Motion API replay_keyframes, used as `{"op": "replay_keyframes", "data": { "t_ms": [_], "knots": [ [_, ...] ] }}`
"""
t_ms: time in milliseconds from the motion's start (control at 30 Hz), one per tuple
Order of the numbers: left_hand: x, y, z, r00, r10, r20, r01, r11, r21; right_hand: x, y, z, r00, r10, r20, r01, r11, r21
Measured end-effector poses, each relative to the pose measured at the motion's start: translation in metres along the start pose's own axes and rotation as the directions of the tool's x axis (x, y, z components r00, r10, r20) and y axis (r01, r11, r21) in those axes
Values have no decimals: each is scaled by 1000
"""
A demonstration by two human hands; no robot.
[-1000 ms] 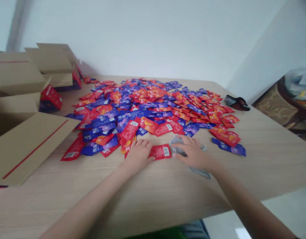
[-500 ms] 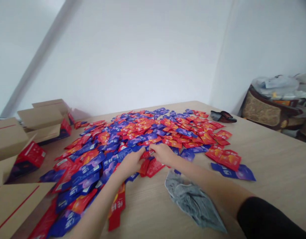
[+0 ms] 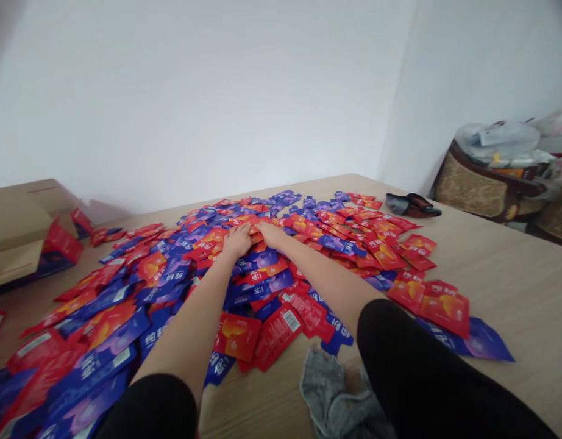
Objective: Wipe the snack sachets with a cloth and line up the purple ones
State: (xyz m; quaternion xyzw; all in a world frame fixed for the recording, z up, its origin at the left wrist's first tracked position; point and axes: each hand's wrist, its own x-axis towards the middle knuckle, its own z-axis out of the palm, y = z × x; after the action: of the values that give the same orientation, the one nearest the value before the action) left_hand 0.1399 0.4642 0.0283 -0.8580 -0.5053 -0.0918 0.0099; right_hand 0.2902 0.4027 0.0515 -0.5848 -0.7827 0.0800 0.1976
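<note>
A wide heap of flat red and blue sachets (image 3: pixel 256 277) covers much of the table. Both my arms stretch over it, hands close together near its far middle. My left hand (image 3: pixel 238 240) rests on the heap, its fingers extended over red and orange sachets. Just to its right, my right hand (image 3: pixel 269 235) touches the sachets with fingers reaching forward, the tips partly hidden. Neither hand visibly grips a sachet. Nearer me, a red sachet showing its barcode side (image 3: pixel 278 336) lies at the heap's front edge.
An open cardboard box (image 3: pixel 16 225) stands at the left. Grey cloth (image 3: pixel 329 390) lies on the table (image 3: pixel 505 286) under my right arm. A dark, shiny object (image 3: pixel 411 205) sits at the far right edge, with a cluttered patterned chair (image 3: pixel 473 183) beyond.
Both hands have moved forward, from a red sachet at the front of the heap to its far middle. The view has shifted, and more sachets now show at the front.
</note>
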Motion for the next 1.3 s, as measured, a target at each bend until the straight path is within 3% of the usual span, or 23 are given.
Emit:
{"op": "replay_keyframes", "data": {
  "t_ms": [67,167,333,400,500,600,667,733,833,967,1033,1167,1300],
  "knots": [
    [3,-4,10,999,-37,18,37,999,-18,-11,11,-2,1000,13,-20,-13,1000,-17],
    [0,-5,13,998,-57,25,58,998,-39,-49,35,-22,997,65,-42,-66,997,-39],
    [-22,20,0,996,45,-71,-49,997,-54,-180,92,-75,961,263,-84,-271,956,-115],
    [-33,43,-6,985,140,-102,-147,987,-67,-247,111,-89,924,367,-109,-380,913,-146],
    [-50,92,-12,946,311,-88,-319,942,-101,-341,125,-91,896,430,-110,-443,873,-202],
    [-69,148,-13,846,531,-51,-532,831,-164,-409,124,-75,854,510,-105,-518,815,-259],
    [-83,181,-10,770,638,-19,-626,748,-218,-434,116,-62,818,549,-172,-575,767,-285],
    [-97,207,-6,694,719,14,-689,670,-276,-443,103,-50,807,548,-221,-591,755,-284],
    [-119,228,-1,598,800,53,-735,574,-360,-435,79,-38,846,499,-189,-533,803,-268],
    [-153,238,1,555,821,138,-719,556,-417,-409,53,-26,898,415,-146,-440,864,-247],
    [-167,240,4,568,805,171,-711,585,-390,-396,48,-21,891,422,-170,-449,874,-185],
    [-180,241,5,655,736,172,-647,664,-375,-380,52,-32,847,516,-128,-515,856,46],
    [-186,228,-13,698,705,126,-579,659,-480,-374,41,-75,902,431,0,-418,874,248]
  ]
}}
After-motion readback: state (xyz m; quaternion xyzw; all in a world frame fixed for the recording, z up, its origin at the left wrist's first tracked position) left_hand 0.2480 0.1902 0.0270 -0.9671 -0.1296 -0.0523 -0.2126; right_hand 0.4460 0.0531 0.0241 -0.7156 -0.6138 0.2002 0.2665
